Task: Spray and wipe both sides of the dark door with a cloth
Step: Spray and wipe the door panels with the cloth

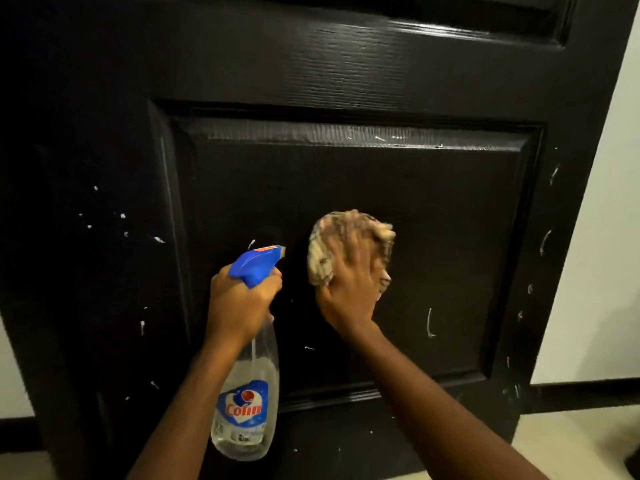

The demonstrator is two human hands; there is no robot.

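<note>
Cloth wadded, on woodgrain door

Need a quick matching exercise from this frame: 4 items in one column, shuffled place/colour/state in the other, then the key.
Items:
1. spray bottle
2. cloth
3. trigger head
4. door

Descriptions:
A. blue
B. black, flecked with white marks
C. clear, gripped at the neck by the left hand
D. bunched, pressed against the recessed panel by the right hand

Pairs: 1-C, 2-D, 3-A, 4-B
</note>
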